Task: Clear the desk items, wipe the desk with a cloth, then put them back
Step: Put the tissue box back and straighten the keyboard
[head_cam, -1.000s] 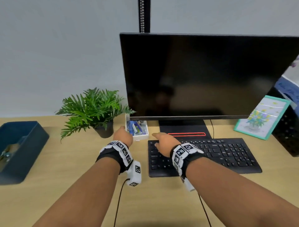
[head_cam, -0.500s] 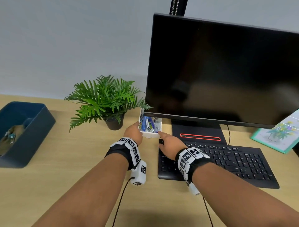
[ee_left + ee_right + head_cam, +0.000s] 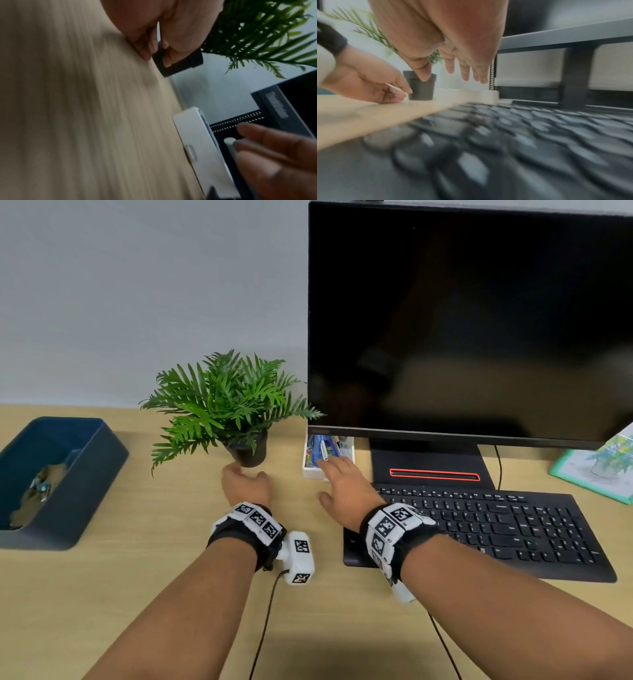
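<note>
On the wooden desk (image 3: 137,577) a green plant in a black pot (image 3: 249,453) stands left of the monitor. My left hand (image 3: 245,481) lies low in front of the pot, fingers loosely curled and holding nothing, a fingertip (image 3: 409,92) at the pot's (image 3: 421,88) base. A white tray (image 3: 313,473) of pens and small items sits under the monitor's left corner. My right hand (image 3: 334,465) hovers over its front edge with fingers straight (image 3: 465,73), holding nothing. The black keyboard (image 3: 496,529) lies under my right wrist.
The large dark monitor (image 3: 462,320) on its black stand (image 3: 431,463) overhangs the tray. A dark blue bin (image 3: 85,474) with a few small things inside stands at the far left. A framed flower picture (image 3: 596,470) leans at the right edge. Cables trail from both wrists.
My left hand let go of the white tray and moved left to the plant pot. My right hand slid from the tray's right corner to over its front edge.
</note>
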